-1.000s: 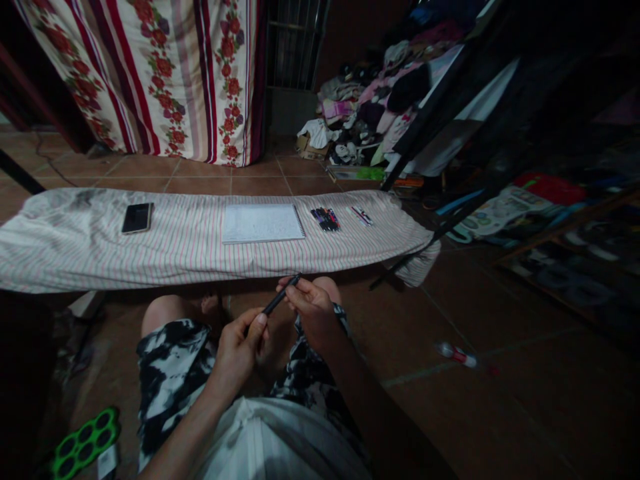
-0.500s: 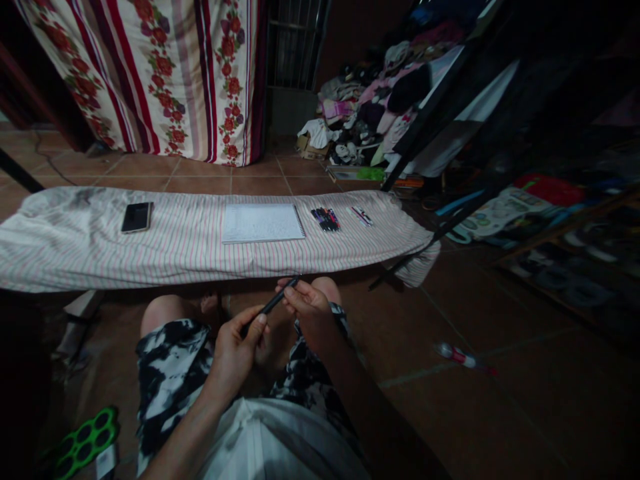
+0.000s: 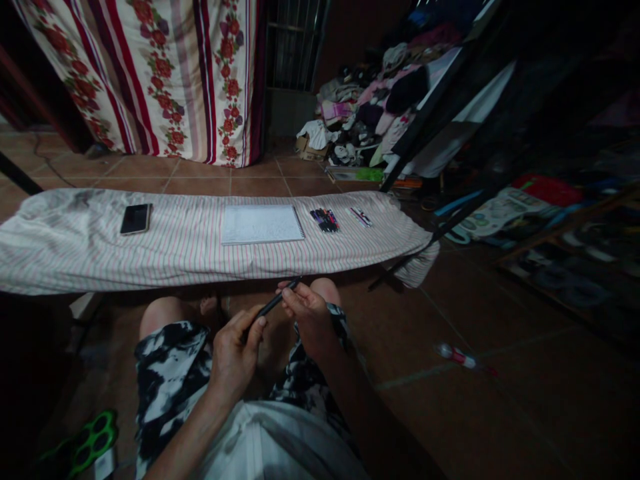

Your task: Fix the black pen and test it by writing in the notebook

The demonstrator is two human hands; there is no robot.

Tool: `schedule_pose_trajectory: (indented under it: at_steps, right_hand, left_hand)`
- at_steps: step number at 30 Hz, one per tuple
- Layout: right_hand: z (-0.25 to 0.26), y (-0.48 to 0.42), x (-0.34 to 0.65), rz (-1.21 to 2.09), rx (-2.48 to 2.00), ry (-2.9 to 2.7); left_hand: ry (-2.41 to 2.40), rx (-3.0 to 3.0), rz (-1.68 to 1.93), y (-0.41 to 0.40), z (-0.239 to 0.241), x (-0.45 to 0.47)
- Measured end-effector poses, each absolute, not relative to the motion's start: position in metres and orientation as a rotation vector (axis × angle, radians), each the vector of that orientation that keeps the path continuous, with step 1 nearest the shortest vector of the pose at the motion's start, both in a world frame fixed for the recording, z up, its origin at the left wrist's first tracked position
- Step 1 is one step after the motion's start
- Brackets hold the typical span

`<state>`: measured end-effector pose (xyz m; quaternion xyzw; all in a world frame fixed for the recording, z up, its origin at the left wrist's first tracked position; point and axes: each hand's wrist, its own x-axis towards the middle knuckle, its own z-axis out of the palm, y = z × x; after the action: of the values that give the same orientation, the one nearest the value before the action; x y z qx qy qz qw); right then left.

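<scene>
Holding the nearer end of a slim dark pen (image 3: 274,303), the left hand (image 3: 231,352) was closed with its thumb pressed along the side, a grip that seemed meant to steady the barrel. The right hand (image 3: 309,321) pinched the farther end between thumb and fingertips, only partly closed, which probably suited fine control more than strength. Whether the pen was capped could not be told in the dim light. It slanted forward and rightward above the gap between the knees (image 3: 163,313), close to the counter's near edge, so both hands apparently had free room. Striped cloth (image 3: 187,250) covered the counter (image 3: 100,257), perhaps to protect its top. On it, a spiral-bound notebook (image 3: 263,225) lay flat, pale page upward, roughly ahead of the person, likely for easy viewing. Just to its right, a cluster of pens (image 3: 325,221) lay side by side, which would make each simple to pick out; a few slim pale items (image 3: 361,217) lay apart, farther right, as if sorted separately. A phone (image 3: 135,219) rested well to the left, seemingly out of the hands' way.
</scene>
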<state>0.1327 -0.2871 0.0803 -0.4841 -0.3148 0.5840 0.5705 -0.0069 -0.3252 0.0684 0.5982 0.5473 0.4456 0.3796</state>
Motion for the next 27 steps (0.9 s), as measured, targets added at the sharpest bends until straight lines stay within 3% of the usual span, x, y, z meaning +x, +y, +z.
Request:
schedule_pose_trajectory:
  at_steps: [8,27]
  right_hand:
    - [0.080,-0.290,0.140,1.385,-1.080,-0.798]
    - [0.078,-0.287,0.141,1.379,-1.085,-0.814]
  left_hand:
    - [1.302,1.206,1.077,-0.324,0.078,0.000]
    - [1.261,1.071,1.037,-0.323,0.082,0.003]
